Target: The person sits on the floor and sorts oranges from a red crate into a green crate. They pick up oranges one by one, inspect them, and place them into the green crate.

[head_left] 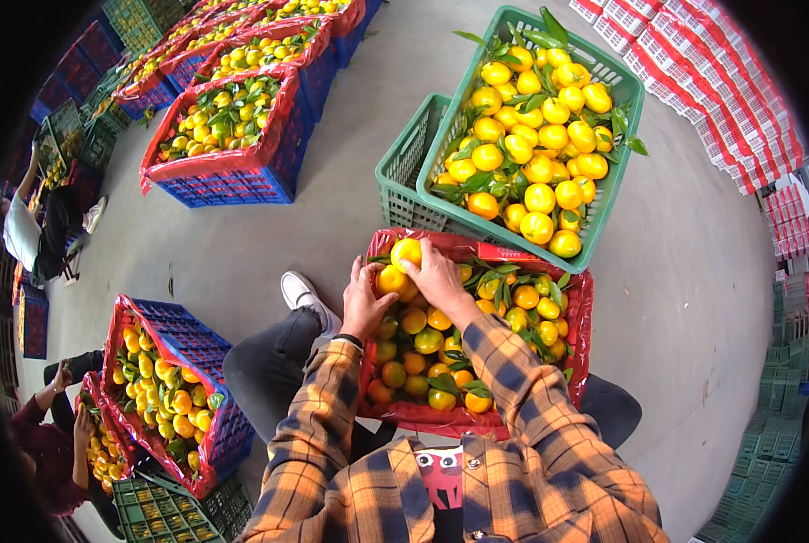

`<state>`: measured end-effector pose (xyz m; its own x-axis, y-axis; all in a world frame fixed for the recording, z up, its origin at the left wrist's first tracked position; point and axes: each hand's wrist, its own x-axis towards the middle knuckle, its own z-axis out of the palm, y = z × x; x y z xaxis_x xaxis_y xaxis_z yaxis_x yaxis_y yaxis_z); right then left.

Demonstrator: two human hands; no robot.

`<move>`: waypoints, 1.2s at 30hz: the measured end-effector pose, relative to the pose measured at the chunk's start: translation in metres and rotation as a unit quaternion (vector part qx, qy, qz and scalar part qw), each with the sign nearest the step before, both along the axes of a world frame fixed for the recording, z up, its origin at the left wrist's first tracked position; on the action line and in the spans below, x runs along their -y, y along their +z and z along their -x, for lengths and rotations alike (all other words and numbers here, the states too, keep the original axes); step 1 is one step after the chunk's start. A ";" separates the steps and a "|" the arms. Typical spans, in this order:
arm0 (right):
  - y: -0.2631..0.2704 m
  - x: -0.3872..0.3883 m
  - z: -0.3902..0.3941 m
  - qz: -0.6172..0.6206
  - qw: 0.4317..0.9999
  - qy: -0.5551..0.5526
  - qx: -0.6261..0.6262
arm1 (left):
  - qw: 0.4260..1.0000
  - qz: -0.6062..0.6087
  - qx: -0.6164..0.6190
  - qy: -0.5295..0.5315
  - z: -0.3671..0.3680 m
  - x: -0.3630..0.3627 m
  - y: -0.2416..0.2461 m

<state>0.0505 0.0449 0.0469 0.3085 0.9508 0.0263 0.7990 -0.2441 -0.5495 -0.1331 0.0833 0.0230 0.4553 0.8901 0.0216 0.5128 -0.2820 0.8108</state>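
A crate with red plastic lining point(472, 427) stands between my knees, holding green-and-orange citrus fruits point(415, 363) with leaves. Over its far left corner, my right hand point(438, 275) is closed around a yellow-orange citrus fruit point(406, 252). Just left of it my left hand point(364, 298) has its fingers curved around another citrus fruit point(391, 279); whether it bears that fruit's weight cannot be told. Beyond the lined crate, a green plastic crate point(632, 136) full of yellow citrus fruits point(540, 197) with leaves rests tilted on another green crate point(411, 146).
Blue crates with red lining point(228, 183), filled with fruit, stand in rows at the upper left. Another blue crate point(231, 414) is at the lower left, near a co-worker point(48, 448). A second person point(28, 231) is farther off. Red-and-white stacks point(717, 102) stand at the right.
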 end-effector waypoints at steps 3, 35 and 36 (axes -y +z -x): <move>-0.006 -0.003 -0.004 0.088 0.996 -0.033 0.004 | 0.999 -0.022 -0.042 -0.011 -0.006 0.002 0.008; -0.015 -0.015 0.010 0.087 0.984 -0.071 -0.136 | 0.992 -0.002 0.096 -0.086 -0.008 -0.023 -0.017; -0.018 -0.012 0.008 0.074 0.985 -0.069 -0.142 | 0.991 0.002 0.089 -0.099 -0.011 -0.024 -0.020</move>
<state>0.0429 0.0568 0.0290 0.4104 0.8859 -0.2163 0.5716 -0.4347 -0.6960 -0.1219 0.1078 0.0028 0.6099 0.7843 0.1136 0.2960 -0.3584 0.8854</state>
